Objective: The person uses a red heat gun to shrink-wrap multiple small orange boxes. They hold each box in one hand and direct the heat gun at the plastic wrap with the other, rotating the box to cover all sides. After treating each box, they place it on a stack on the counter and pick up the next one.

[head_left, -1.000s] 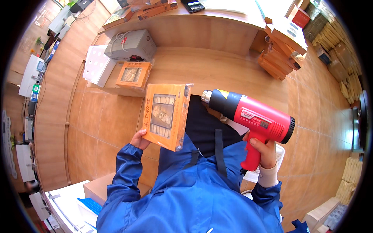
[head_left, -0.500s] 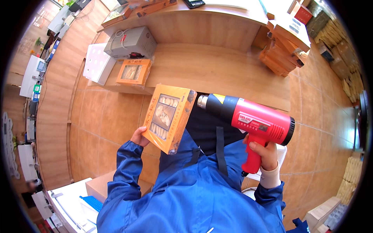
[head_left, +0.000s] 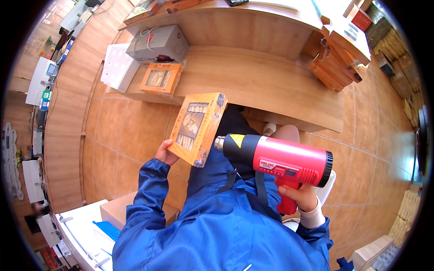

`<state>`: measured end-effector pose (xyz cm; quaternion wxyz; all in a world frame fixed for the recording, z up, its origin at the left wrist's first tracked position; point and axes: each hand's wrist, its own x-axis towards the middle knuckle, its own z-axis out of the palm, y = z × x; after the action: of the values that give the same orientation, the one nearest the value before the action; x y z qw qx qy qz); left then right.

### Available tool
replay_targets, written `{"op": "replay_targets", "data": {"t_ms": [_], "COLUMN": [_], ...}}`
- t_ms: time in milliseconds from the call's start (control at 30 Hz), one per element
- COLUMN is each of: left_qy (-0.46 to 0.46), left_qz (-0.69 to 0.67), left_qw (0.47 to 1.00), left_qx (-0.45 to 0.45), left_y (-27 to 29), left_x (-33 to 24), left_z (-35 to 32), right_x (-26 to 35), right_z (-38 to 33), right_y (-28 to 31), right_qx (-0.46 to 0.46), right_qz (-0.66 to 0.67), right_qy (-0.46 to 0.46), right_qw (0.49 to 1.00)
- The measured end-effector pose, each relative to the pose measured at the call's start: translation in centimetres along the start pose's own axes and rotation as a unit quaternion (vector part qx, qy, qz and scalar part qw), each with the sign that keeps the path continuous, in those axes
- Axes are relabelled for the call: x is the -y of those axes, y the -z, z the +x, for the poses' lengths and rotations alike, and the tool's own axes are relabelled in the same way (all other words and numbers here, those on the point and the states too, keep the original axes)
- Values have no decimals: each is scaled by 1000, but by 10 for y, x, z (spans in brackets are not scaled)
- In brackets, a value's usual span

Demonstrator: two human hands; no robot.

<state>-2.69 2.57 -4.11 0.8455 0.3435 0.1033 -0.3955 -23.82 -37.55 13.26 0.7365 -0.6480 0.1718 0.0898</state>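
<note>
My left hand grips the lower left edge of an orange gift box, held tilted above my lap. Clear shiny film covers the box, and pale dried pieces show through its windowed front. Around the handle of a red and black heat gun my right hand is closed. The gun's metal nozzle points left at the box's lower right side, a short gap away. Whether a finger presses the trigger is hidden.
Ahead is a wooden desk with a low shelf. It bears another wrapped orange box, a grey carton and a white perforated box. Stacked orange boxes stand at the right. A brown carton sits at lower left.
The heat gun has moved down and left, its nozzle now beside the box's lower right side instead of near the top. The box has shifted slightly up and turned a little.
</note>
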Motion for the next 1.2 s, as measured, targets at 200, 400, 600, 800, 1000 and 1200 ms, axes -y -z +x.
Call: {"op": "replay_targets", "data": {"t_ms": [200,400,600,800,1000,1200], "left_qy": [-4,6,22,6,11,13], "left_qz": [-15,-14,-5,19,0,28], "left_qw": [1000,1000,1000,1000,999,999], "left_qx": [2,1,12,-6,-46,-38], "left_y": [-3,-9,-4,-8,-10,-11], "left_x": [-1,1,0,1,2,2], "left_z": [-1,-1,-1,-1,10,17], "right_x": [5,14,19,19,7,0], "right_z": [4,19,26,25,13,8], "right_y": [-7,-1,4,7,-5,-14], "right_qx": [-19,-63,-92,-86,-33,18], "right_qz": [-2,8,19,28,44,1], "right_qy": [16,43,58,45,-1,-17], "right_qw": [1000,997,994,995,998,1000]}}
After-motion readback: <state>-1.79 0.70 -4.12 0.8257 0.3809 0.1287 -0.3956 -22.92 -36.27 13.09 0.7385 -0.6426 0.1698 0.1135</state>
